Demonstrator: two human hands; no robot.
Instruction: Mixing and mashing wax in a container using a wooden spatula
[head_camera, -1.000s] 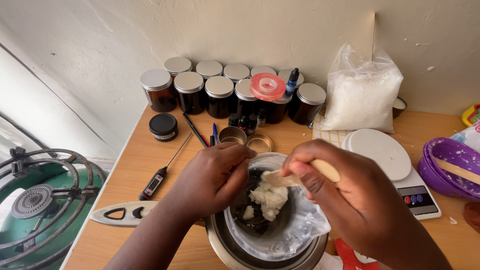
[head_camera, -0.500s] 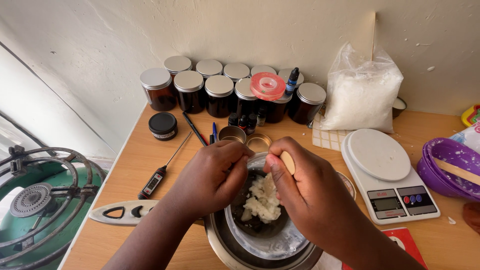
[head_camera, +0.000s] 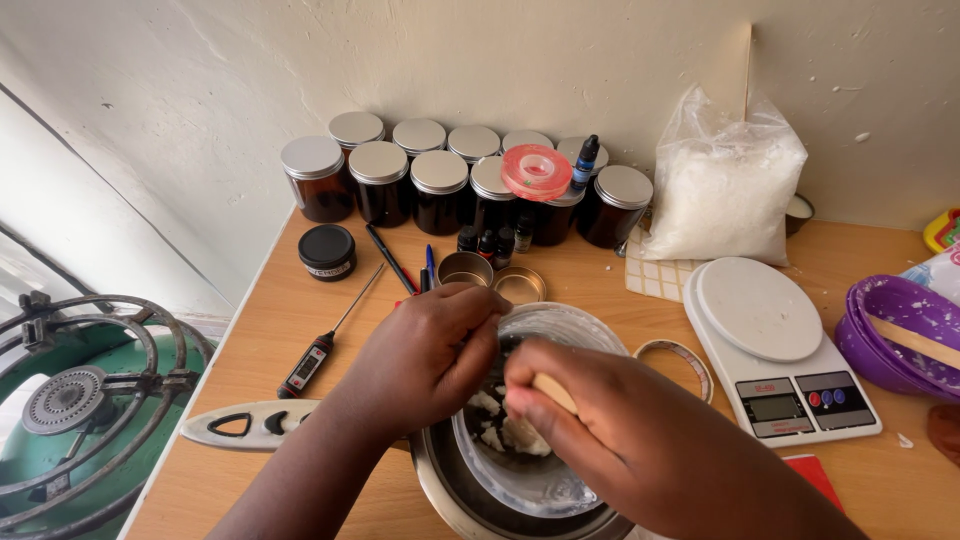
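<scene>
Here the right hand (head_camera: 610, 440) grips a wooden spatula (head_camera: 553, 392) angled down-left into the bowl (head_camera: 560, 325), whose rim the left hand (head_camera: 425, 355) pinches.

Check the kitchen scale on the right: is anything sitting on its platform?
Empty. The white kitchen scale shows a bare round platform; the purple bowl sits beside it on the table, not on it.

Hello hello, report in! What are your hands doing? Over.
Left hand grips the glass bowl rim. Right hand holds a wooden spatula, pressing into white lumps. Bowl sits in a metal pot. Nothing blocking.
</scene>
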